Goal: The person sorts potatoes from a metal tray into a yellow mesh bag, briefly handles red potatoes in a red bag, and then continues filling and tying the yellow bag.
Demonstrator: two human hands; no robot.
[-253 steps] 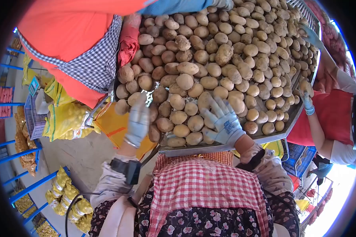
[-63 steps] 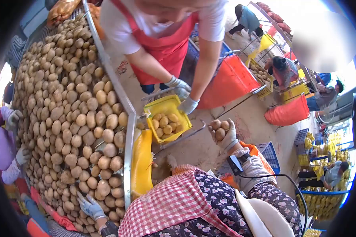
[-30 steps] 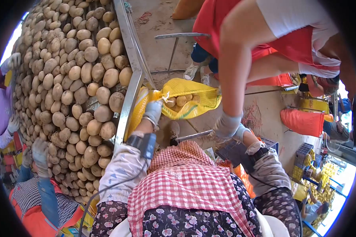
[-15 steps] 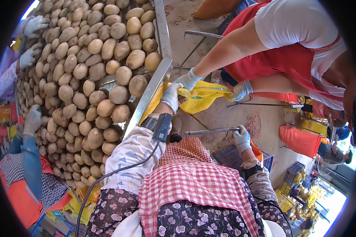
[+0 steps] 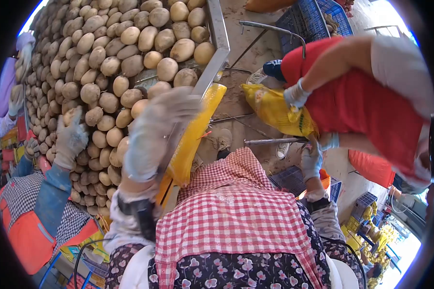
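Note:
My left hand (image 5: 152,132), in a pale glove and blurred by motion, is over the metal rim (image 5: 216,60) of the sorting table, fingers stretched out and holding nothing. Just beside it, a yellow mesh bag (image 5: 190,144) hangs along the rim. Many potatoes (image 5: 108,101) cover the table. On the right, my gloved right hand (image 5: 312,164) is closed at the end of a metal bar (image 5: 275,141). Close above it, a co-worker's gloved hands (image 5: 296,94) hold a bulging yellow mesh bag (image 5: 270,108).
A co-worker in a red apron (image 5: 347,91) stands at the right. Other workers' gloved hands (image 5: 70,137) reach over the potatoes from the left. Blue crates (image 5: 308,24) stand at the back, a dark crate (image 5: 289,179) below my right hand. Metal stands (image 5: 270,28) rise from the floor.
My left hand has let go of the yellow mesh at the table corner and swung left. The co-worker has pulled a yellow bag away to the right. My right hand stays at the bar.

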